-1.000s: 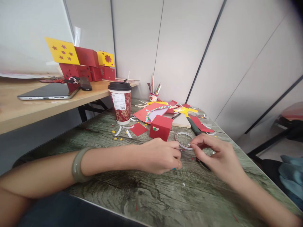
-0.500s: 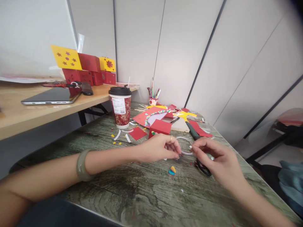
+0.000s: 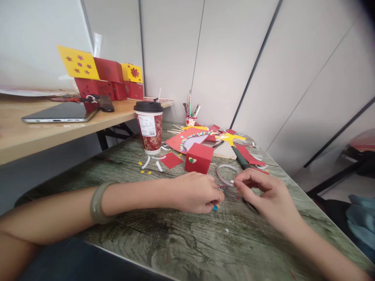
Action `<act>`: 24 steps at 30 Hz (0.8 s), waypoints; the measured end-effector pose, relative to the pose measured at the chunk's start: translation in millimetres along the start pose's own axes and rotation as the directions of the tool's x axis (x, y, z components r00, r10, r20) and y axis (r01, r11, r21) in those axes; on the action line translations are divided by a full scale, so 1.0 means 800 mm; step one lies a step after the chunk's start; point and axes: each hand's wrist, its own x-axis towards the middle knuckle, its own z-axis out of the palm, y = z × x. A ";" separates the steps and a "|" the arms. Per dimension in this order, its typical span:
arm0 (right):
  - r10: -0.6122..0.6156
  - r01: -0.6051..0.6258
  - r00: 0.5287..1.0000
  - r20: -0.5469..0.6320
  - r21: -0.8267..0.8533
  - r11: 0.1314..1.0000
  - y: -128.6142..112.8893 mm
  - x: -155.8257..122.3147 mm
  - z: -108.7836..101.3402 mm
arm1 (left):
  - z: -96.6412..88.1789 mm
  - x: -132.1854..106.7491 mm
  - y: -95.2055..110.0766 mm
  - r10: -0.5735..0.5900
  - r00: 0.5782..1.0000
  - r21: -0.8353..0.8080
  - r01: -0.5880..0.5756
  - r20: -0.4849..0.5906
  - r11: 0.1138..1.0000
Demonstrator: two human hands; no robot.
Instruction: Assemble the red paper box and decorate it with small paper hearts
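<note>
My left hand (image 3: 199,193), with its fingers curled down, is at a small blue and yellow paper cutout (image 3: 215,207) on the table; its fingertips close on the piece and partly hide it. My right hand (image 3: 265,191) pinches a tiny white scrap (image 3: 233,181) between thumb and forefinger, above a roll of tape (image 3: 227,167). Behind my left hand stands a red paper box (image 3: 199,158) with a small green and pink decoration on its front. Under my right hand lie scissors with black handles (image 3: 251,206), mostly covered.
A lidded paper cup (image 3: 150,134) stands at the back left near a red paper square (image 3: 171,160) and white strips. Behind are a green-handled cutter (image 3: 240,158), coloured paper (image 3: 178,139) and a pen cup (image 3: 191,120). A higher wooden desk (image 3: 117,117) carries a tablet (image 3: 61,112) and paper boxes.
My left hand has moved nearer to me, down onto the coloured cutout, and its fingers have closed there. The right hand keeps its pinch on the white scrap. The view has shifted slightly.
</note>
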 end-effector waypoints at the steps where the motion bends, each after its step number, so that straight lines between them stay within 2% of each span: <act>1: 0.000 0.000 1.000 0.000 -0.003 1.000 0.000 0.000 0.000 | 0.001 0.000 0.000 0.014 1.000 0.024 -0.014 0.003 1.000; 3: -0.002 0.002 1.000 -0.001 -0.007 1.000 -0.001 0.001 0.000 | 0.002 -0.001 -0.001 0.030 1.000 0.029 -0.030 0.004 0.999; 5: -0.006 0.006 1.000 -0.008 -0.007 1.000 -0.002 0.001 0.000 | 0.003 0.000 -0.002 0.011 1.000 -0.046 -0.011 -0.007 0.999; 7: -0.003 0.003 1.000 -0.012 -0.002 1.000 -0.002 0.001 -0.001 | 0.003 0.001 -0.005 -0.067 0.997 -0.218 0.058 -0.030 0.974; 8: 0.000 0.000 1.000 -0.015 0.003 1.000 -0.001 0.000 -0.002 | 0.003 0.002 -0.008 -0.131 0.991 -0.343 0.112 -0.034 0.933; 9: 0.000 0.000 1.000 -0.022 0.006 1.000 -0.001 0.000 -0.002 | 0.003 0.004 -0.010 -0.205 0.978 -0.483 0.167 -0.026 0.860; 10: -0.005 0.005 0.999 -0.035 0.007 1.000 -0.001 0.000 -0.003 | 0.002 0.005 -0.012 -0.278 0.961 -0.625 0.218 0.002 0.750; 12: -0.040 0.040 0.996 -0.085 -0.007 0.999 0.000 -0.002 -0.004 | 0.001 0.007 -0.015 -0.380 0.920 -0.856 0.268 0.091 0.442; 14: -0.113 0.104 0.984 -0.139 -0.070 0.992 -0.002 -0.003 -0.005 | -0.001 0.009 -0.016 -0.423 0.893 -0.965 0.229 0.156 0.127; 16: -0.226 0.192 0.958 -0.176 -0.190 0.963 -0.007 -0.006 -0.005 | -0.002 0.010 -0.014 -0.450 0.873 -0.982 0.164 0.188 -0.092; 17: -0.296 0.244 0.937 -0.184 -0.260 0.934 -0.009 -0.008 -0.006 | -0.002 0.010 -0.013 -0.460 0.865 -0.977 0.140 0.199 -0.160; 19: -0.436 0.339 0.880 -0.189 -0.394 0.854 -0.013 -0.011 -0.006 | -0.002 0.010 -0.009 -0.464 0.858 -0.963 0.115 0.219 -0.242; 21: -0.534 0.383 0.823 -0.193 -0.505 0.773 -0.014 -0.015 -0.007 | -0.001 0.010 -0.006 -0.461 0.859 -0.954 0.096 0.223 -0.283; 24: -0.592 0.366 0.781 -0.199 -0.622 0.692 -0.013 -0.019 -0.008 | -0.001 0.010 -0.001 -0.472 0.853 -0.952 0.084 0.221 -0.294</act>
